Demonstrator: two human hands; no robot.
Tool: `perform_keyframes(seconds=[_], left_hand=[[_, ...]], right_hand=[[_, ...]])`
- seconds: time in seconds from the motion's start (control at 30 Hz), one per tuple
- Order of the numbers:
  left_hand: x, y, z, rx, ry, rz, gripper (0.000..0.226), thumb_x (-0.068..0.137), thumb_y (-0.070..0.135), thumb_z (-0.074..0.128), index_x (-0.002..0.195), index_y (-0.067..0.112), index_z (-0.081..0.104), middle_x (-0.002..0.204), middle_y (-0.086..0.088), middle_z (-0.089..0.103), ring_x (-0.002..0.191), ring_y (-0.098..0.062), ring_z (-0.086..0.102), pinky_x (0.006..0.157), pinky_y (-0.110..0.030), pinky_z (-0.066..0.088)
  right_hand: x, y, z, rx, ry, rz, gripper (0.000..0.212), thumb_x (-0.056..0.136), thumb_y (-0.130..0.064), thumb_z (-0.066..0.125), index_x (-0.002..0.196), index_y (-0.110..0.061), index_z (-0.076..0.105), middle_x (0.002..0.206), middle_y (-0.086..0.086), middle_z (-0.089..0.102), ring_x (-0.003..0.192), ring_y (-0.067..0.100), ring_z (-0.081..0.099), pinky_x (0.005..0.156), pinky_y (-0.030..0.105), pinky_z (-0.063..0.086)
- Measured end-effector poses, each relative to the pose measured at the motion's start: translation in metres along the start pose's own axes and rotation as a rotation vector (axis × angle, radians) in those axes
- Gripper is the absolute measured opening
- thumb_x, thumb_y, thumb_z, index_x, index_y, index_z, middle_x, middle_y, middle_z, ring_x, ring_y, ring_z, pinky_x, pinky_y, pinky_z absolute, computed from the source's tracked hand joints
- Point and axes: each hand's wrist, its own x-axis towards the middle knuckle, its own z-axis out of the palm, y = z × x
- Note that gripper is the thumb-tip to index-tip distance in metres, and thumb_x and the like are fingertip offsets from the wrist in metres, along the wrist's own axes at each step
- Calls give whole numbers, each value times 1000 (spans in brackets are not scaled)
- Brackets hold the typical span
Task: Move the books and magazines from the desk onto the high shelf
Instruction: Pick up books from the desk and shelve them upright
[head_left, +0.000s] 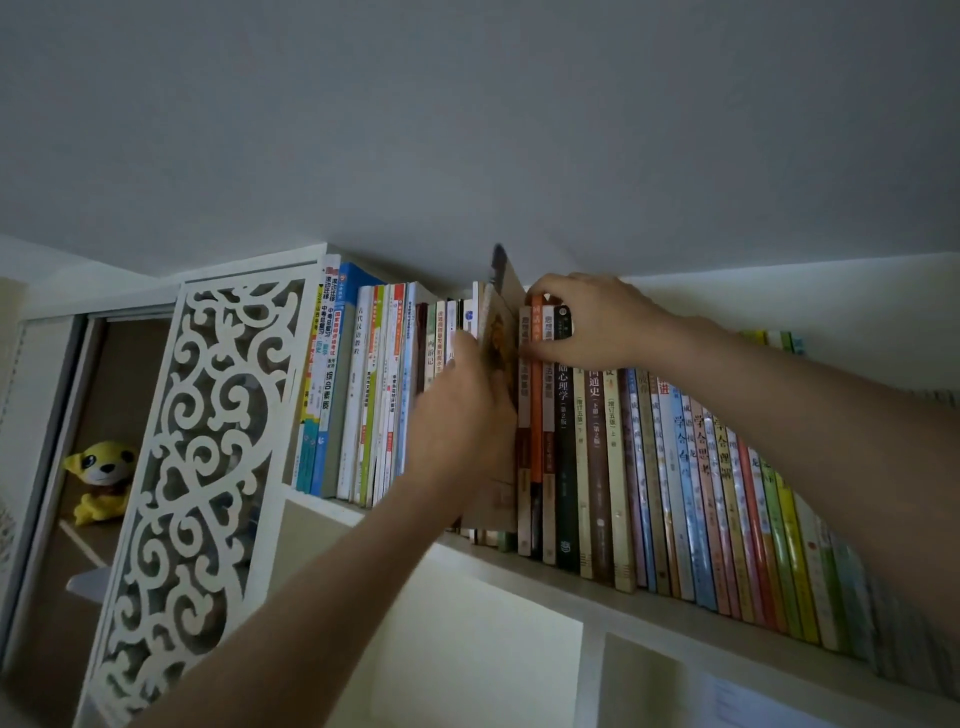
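I am looking up at the high shelf (597, 592), a white board packed almost end to end with upright books under a grey ceiling. My left hand (457, 410) grips a tan-covered book (501, 332) and is working it, tilted, into a narrow gap in the middle of the row; its lower end juts out past the shelf edge, so I judge it only partly in. My right hand (592, 322) is curled over the tops of the orange and dark spines (537, 415) just right of the gap, holding them aside. To the left stand a carved white lattice panel (202, 457) and, in a lower cubby, a yellow plush toy (101, 480). The counter is out of view, so I cannot tell how many books or magazines remain there. Judging by the crowded row, much is already shelved.
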Motion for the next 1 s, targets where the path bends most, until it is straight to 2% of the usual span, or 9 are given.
perform_keyframes(seconds=[0.13,0.23,0.3,0.37,0.43,0.53,0.63,0.83,1.0], left_hand=[[-25,-17,45,76,121,-85,28,100,40,28,115,21,42,122,-2,39,113,-19,35,96,-38,29],[-30,-28,48,-11,-39,-162,33,102,42,29,134,34,32,135,4,24,127,-19,20,107,-44,18],[-23,-42,33,-220,-211,-177,32,99,49,32,132,51,34,133,14,22,132,-18,17,112,-46,18],[-16,-56,17,-418,-366,-185,31,95,53,41,123,67,37,134,21,22,138,-21,20,112,-52,29],[-17,-65,7,-353,-430,-96,45,95,40,50,130,64,33,139,16,20,138,-23,25,109,-52,37],[-12,-69,9,-273,-321,-2,61,91,30,59,136,55,27,140,4,26,133,-23,33,104,-50,44],[-7,-66,18,-116,-235,38,76,84,35,68,129,66,15,132,1,28,128,-24,32,103,-57,39],[24,-58,10,-16,-257,8,105,66,48,80,143,54,10,141,3,21,134,-28,23,106,-59,34],[58,-18,19,16,-123,32,54,92,54,48,142,49,28,147,0,18,137,-31,14,112,-56,21]], right_hand=[[1,2,-5,43,-81,-1,66,72,-53,75,128,-27,51,113,-2,63,98,16,61,87,36,51],[-1,4,-6,105,-123,20,63,71,-51,77,125,-27,57,109,-6,67,94,10,64,79,26,49],[-5,6,-8,150,-142,49,55,71,-50,77,119,-28,61,99,-9,70,85,4,66,70,19,47],[-6,8,-9,176,-150,63,51,72,-49,77,116,-28,64,92,-10,70,79,-1,65,68,16,47],[-6,8,-10,187,-151,65,50,72,-48,78,115,-27,64,89,-11,70,78,-2,65,69,16,49],[-3,9,-9,197,-151,73,50,71,-47,79,114,-27,65,89,-11,71,77,-1,66,68,17,50],[-3,9,-8,175,-136,69,52,70,-47,80,114,-24,62,94,-10,70,78,0,65,67,17,48],[-5,10,-17,88,-202,39,64,67,-53,79,120,-25,55,105,-8,68,89,7,65,82,30,54],[-8,16,-12,151,-134,50,59,66,-54,79,115,-27,58,98,-8,68,83,5,66,73,25,54]])
